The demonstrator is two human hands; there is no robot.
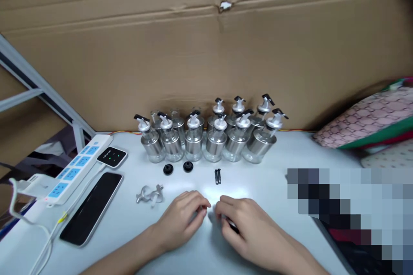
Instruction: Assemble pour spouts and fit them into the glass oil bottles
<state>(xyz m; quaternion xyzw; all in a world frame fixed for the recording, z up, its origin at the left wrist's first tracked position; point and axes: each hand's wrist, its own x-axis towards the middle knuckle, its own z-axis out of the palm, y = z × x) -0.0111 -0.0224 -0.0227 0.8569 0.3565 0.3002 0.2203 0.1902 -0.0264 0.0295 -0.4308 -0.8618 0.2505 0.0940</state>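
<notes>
My left hand (185, 219) is over the front of the table, fingers curled and thumb drawn in close to the index finger. Whatever may lie between those fingertips is hidden. Just across a narrow gap, my right hand (243, 223) is closed around a small black part (232, 226), mostly covered by the fingers. Beyond the hands lie two slim black flap pieces (218, 176) side by side. Two round black stoppers (168, 169) rest farther back. Silver pourer tops (150, 194) lie loose left of my left hand.
Several glass bottles with steel bands (193, 144) stand in rows at the back, most with pourer tops. At left are a power strip (75, 167), a small device (112, 157), a phone (92, 208) and white cables. A cardboard wall (206, 60) rises behind. Patterned fabric (371, 120) sits right.
</notes>
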